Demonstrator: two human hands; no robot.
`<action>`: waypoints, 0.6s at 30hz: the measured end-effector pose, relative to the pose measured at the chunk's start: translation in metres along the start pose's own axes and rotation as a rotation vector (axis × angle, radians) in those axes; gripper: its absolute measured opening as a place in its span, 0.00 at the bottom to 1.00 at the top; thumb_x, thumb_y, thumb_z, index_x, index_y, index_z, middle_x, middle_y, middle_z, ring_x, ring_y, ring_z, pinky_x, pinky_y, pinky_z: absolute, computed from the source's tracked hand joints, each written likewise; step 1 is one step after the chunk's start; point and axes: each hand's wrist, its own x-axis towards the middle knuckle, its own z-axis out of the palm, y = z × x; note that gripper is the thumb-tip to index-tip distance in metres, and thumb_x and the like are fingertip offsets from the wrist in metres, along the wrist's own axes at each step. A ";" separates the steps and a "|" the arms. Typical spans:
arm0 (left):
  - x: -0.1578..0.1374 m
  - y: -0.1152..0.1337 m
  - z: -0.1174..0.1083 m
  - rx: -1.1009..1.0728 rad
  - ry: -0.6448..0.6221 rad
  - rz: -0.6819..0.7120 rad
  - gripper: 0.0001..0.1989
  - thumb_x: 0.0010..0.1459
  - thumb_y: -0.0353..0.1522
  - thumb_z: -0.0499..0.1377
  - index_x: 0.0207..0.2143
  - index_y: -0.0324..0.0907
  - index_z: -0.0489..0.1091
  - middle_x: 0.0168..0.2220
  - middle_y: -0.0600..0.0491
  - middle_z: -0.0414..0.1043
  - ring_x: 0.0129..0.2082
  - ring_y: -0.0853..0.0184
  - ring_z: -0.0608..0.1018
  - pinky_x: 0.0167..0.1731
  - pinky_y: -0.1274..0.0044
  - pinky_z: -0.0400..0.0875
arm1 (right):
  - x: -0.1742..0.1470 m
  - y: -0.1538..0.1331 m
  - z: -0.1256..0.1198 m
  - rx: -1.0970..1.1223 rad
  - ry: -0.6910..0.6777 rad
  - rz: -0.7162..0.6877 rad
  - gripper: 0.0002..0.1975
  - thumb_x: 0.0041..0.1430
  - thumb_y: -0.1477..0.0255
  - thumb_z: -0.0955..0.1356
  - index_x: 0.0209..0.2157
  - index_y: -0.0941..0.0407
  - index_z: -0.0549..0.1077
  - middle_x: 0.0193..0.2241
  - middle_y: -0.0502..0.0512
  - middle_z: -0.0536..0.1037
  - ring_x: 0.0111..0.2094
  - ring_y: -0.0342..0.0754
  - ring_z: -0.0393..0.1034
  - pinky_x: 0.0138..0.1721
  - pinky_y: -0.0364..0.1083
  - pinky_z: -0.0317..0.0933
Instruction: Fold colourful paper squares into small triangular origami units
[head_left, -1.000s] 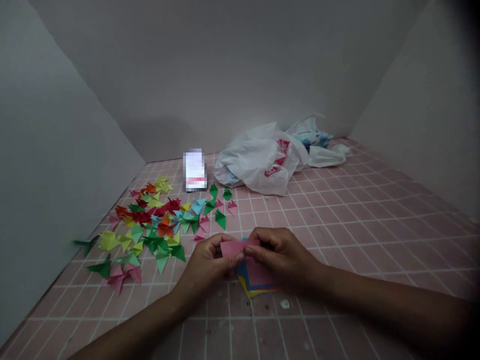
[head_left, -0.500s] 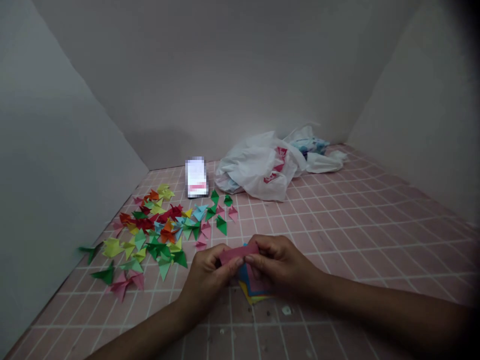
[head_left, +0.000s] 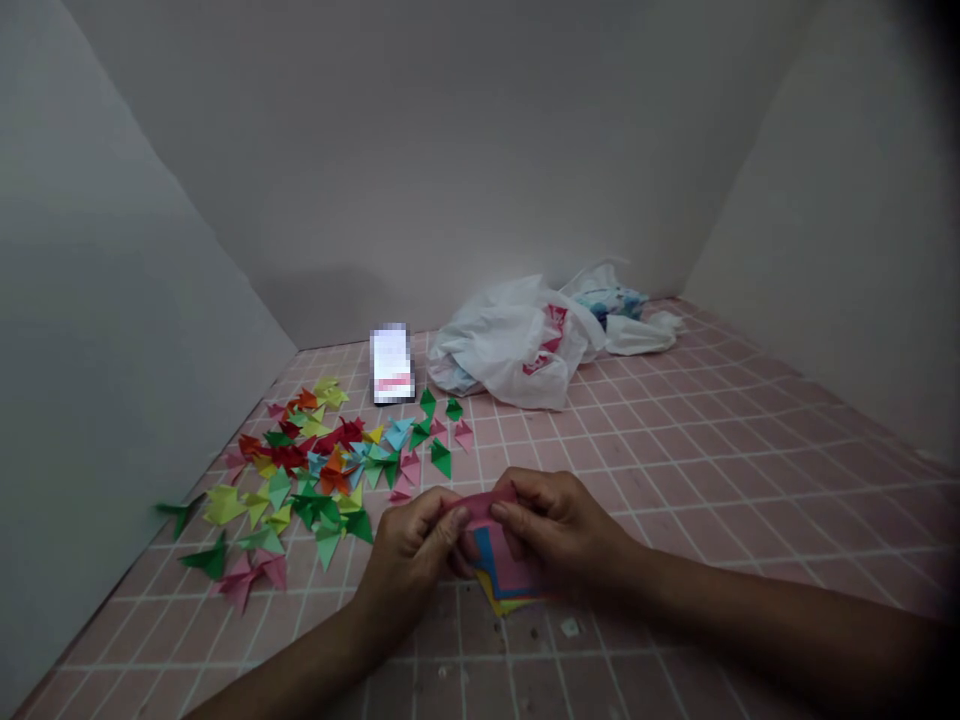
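Between my two hands, at the lower middle of the head view, is a piece of pink paper with a folded upper edge. My left hand pinches its left end between thumb and fingers. The right end is pinched by my right hand, thumb towards me. Below the hands lies a small stack of coloured paper sheets, pink on top with blue and yellow edges sticking out. My right hand covers part of that stack.
Many folded paper cranes in several colours are spread on the left of the pink tiled surface. Behind them a lit phone stands upright. White plastic bags lie crumpled by the back wall. Walls rise left, right and behind.
My left thumb has slid left along the pink paper, away from the right thumb. Both hands keep hold of it. The view has tilted up slightly.
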 end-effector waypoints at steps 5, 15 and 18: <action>0.002 0.001 0.000 0.082 -0.039 0.009 0.15 0.63 0.40 0.55 0.30 0.39 0.71 0.23 0.53 0.72 0.22 0.69 0.74 0.24 0.80 0.68 | 0.001 0.006 -0.001 -0.022 -0.007 -0.032 0.11 0.63 0.66 0.64 0.29 0.57 0.69 0.21 0.48 0.70 0.22 0.40 0.64 0.24 0.39 0.57; -0.002 -0.004 -0.002 0.468 0.117 0.315 0.11 0.63 0.33 0.55 0.28 0.42 0.72 0.22 0.55 0.70 0.20 0.70 0.71 0.26 0.79 0.61 | -0.003 -0.001 0.001 -0.196 0.009 -0.145 0.12 0.64 0.68 0.63 0.28 0.58 0.70 0.19 0.47 0.71 0.21 0.40 0.65 0.25 0.40 0.57; -0.003 -0.005 0.000 0.414 0.053 0.241 0.10 0.64 0.35 0.54 0.30 0.43 0.71 0.20 0.56 0.69 0.18 0.70 0.71 0.24 0.80 0.61 | -0.002 0.002 -0.001 -0.180 0.056 -0.126 0.12 0.63 0.68 0.64 0.27 0.57 0.69 0.18 0.46 0.69 0.19 0.40 0.63 0.24 0.40 0.56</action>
